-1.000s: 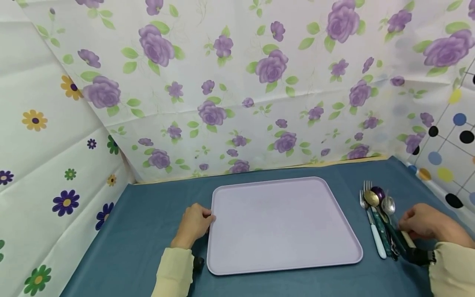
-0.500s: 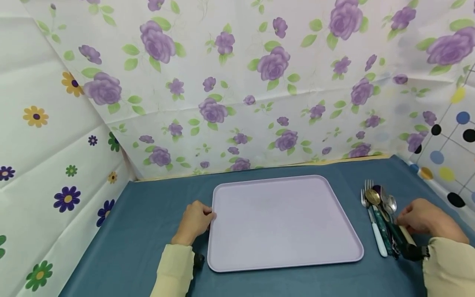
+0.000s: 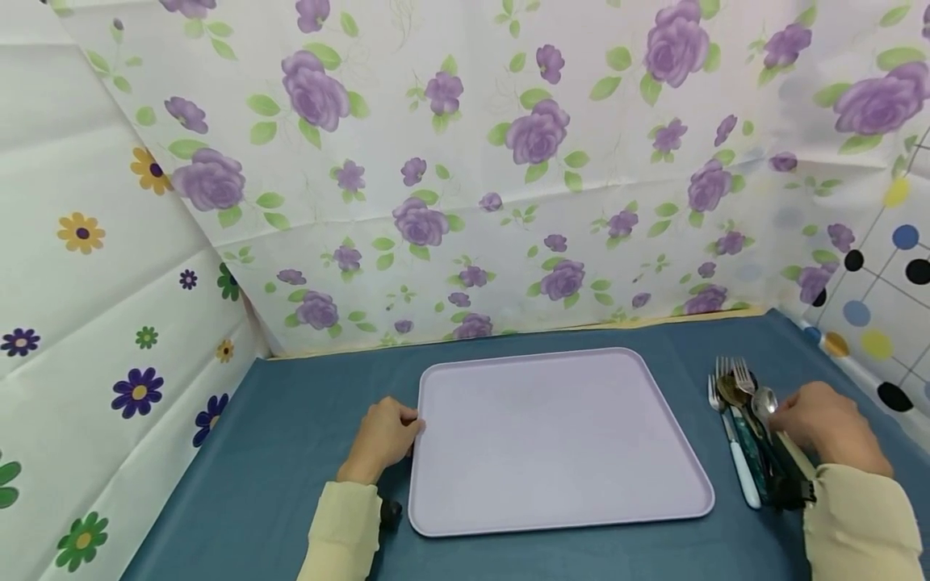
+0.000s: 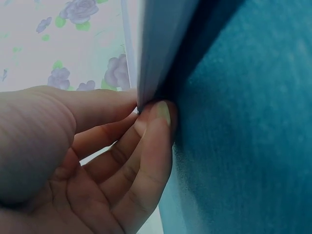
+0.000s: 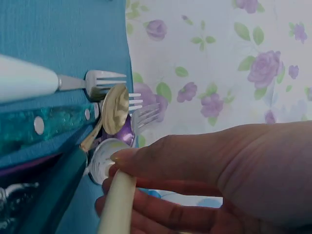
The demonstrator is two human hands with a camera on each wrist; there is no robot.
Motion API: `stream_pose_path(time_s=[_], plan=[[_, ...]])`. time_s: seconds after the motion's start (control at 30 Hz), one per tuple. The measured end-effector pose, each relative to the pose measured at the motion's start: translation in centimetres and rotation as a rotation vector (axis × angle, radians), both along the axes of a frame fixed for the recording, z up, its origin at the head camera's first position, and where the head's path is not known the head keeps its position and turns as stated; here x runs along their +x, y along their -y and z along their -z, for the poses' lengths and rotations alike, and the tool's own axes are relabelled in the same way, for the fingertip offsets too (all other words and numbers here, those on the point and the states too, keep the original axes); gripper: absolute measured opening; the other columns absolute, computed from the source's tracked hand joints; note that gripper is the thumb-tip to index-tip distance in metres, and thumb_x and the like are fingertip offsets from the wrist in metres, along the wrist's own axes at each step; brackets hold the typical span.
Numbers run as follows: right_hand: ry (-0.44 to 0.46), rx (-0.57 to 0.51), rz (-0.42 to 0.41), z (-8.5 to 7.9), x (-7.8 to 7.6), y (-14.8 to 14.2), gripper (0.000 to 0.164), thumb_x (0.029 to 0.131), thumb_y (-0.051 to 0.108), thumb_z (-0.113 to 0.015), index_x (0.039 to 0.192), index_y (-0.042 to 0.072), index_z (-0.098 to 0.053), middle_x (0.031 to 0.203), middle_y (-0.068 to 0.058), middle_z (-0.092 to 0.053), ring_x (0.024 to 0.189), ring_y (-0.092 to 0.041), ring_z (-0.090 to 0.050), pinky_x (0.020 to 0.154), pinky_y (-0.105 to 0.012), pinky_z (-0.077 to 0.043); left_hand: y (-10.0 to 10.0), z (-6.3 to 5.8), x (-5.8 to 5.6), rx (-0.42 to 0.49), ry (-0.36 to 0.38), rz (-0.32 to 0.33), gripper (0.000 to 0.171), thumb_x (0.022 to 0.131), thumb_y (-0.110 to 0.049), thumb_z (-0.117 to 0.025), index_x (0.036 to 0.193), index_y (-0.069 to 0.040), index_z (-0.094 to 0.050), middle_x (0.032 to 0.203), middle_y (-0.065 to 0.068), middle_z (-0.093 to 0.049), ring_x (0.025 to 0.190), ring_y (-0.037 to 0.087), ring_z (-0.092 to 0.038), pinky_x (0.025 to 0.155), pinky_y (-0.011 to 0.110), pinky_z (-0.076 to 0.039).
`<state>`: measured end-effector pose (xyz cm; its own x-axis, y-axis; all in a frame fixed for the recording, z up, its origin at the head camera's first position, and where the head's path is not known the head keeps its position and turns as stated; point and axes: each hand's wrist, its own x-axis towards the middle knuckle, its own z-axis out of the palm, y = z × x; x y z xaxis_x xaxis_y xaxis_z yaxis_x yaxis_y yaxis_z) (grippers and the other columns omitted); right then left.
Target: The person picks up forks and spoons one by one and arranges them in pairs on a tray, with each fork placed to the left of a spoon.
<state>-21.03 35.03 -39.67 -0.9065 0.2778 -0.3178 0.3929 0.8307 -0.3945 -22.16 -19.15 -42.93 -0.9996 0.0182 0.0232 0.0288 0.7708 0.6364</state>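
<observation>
My left hand (image 3: pixel 381 440) pinches the left rim of a pale lilac tray (image 3: pixel 559 444), thumb on top and fingers under the edge. At the right, my right hand (image 3: pixel 828 424) holds a cream-handled fork (image 5: pixel 118 202) between thumb and fingers. Its tines (image 3: pixel 743 376) stand over a bundle of cutlery, and its neck is partly hidden by the thumb. In the right wrist view, a silver spoon (image 5: pixel 100 163) lies right by the fingertips. Beside it are a gold spoon (image 5: pixel 116 109), a purple spoon (image 5: pixel 125 132) and a white-handled fork (image 5: pixel 29 78).
A teal marbled handle (image 5: pixel 53 123) and a dark green handle (image 5: pixel 53 195) lie among the cutlery. Blue cloth (image 3: pixel 312 420) covers the table. Floral sheeting (image 3: pixel 472 161) rises behind it, with patterned sheets on both sides.
My right hand has moved left, swinging the cream-handled fork so its tines now show over the spoons. The left hand keeps its grip on the tray, which stays put.
</observation>
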Motion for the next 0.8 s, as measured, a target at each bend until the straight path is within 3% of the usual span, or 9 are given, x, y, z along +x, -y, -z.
stream_pose_path(time_s=[0.13, 0.2, 0.27, 0.4, 0.57, 0.73, 0.8], plan=[[-0.035, 0.027, 0.017, -0.2, 0.0, 0.6, 0.023, 0.089, 0.016, -0.06, 0.073, 0.002, -0.07, 0.084, -0.025, -0.058, 0.07, -0.032, -0.051, 0.058, -0.044, -0.044, 0.1, 0.0, 0.1, -0.006, -0.004, 0.014, 0.012, 0.089, -0.007, -0.066, 0.091, -0.003, -0.076, 0.068, 0.005, -0.066, 0.051, 0.011, -0.057, 0.052, 0.032, -0.053], [-0.053, 0.028, 0.033, -0.1, 0.0, 0.9, 0.025, 0.088, 0.015, -0.06, 0.068, 0.004, -0.068, 0.079, -0.022, -0.058, 0.068, -0.03, -0.051, 0.057, -0.043, -0.044, 0.1, 0.0, 0.1, -0.009, -0.007, 0.019, 0.011, 0.089, -0.007, -0.066, 0.089, -0.003, -0.076, 0.066, 0.004, -0.065, 0.051, 0.011, -0.057, 0.052, 0.031, -0.052], [-0.063, 0.007, 0.04, 0.0, 0.0, 1.1, 0.031, 0.088, 0.015, -0.061, 0.057, 0.009, -0.061, 0.064, -0.011, -0.053, 0.058, -0.024, -0.047, 0.054, -0.04, -0.041, 0.1, -0.1, 0.1, -0.015, -0.011, 0.026, 0.012, 0.09, -0.007, -0.065, 0.085, -0.004, -0.076, 0.064, 0.003, -0.063, 0.05, 0.011, -0.056, 0.051, 0.03, -0.051], [-0.071, -0.022, -0.004, 0.1, 0.0, 1.2, 0.033, 0.086, 0.019, -0.063, 0.055, 0.013, -0.056, 0.058, -0.003, -0.048, 0.056, -0.021, -0.044, 0.054, -0.038, -0.039, 0.3, -0.1, 0.0, -0.027, -0.017, 0.033, 0.015, 0.09, -0.008, -0.065, 0.078, -0.006, -0.075, 0.061, 0.002, -0.062, 0.049, 0.011, -0.056, 0.05, 0.03, -0.05], [-0.089, -0.035, -0.065, -0.2, 0.0, 1.1, 0.029, 0.086, 0.024, -0.064, 0.06, 0.013, -0.057, 0.065, -0.005, -0.05, 0.064, -0.025, -0.047, 0.055, -0.039, -0.038, 0.3, -0.1, 0.0, -0.028, -0.019, 0.039, 0.014, 0.09, -0.008, -0.065, 0.079, -0.007, -0.075, 0.061, 0.001, -0.061, 0.05, 0.011, -0.055, 0.05, 0.029, -0.05], [-0.125, -0.054, -0.075, 0.0, 0.2, 1.8, 0.038, 0.088, 0.023, -0.062, 0.054, 0.018, -0.045, 0.052, 0.004, -0.037, 0.052, -0.017, -0.039, 0.049, -0.033, -0.033, 0.2, -0.1, 0.0, -0.034, -0.026, 0.043, 0.017, 0.089, -0.008, -0.065, 0.075, -0.007, -0.073, 0.057, 0.001, -0.059, 0.049, 0.012, -0.054, 0.048, 0.029, -0.047], [-0.134, -0.061, -0.087, -0.1, 0.2, 2.1, 0.038, 0.088, 0.023, -0.061, 0.054, 0.017, -0.047, 0.052, 0.004, -0.038, 0.051, -0.017, -0.039, 0.049, -0.033, -0.034, 0.2, -0.2, 0.0, -0.037, -0.029, 0.044, 0.019, 0.089, -0.008, -0.065, 0.072, -0.008, -0.072, 0.056, 0.001, -0.058, 0.049, 0.012, -0.053, 0.047, 0.028, -0.046]])
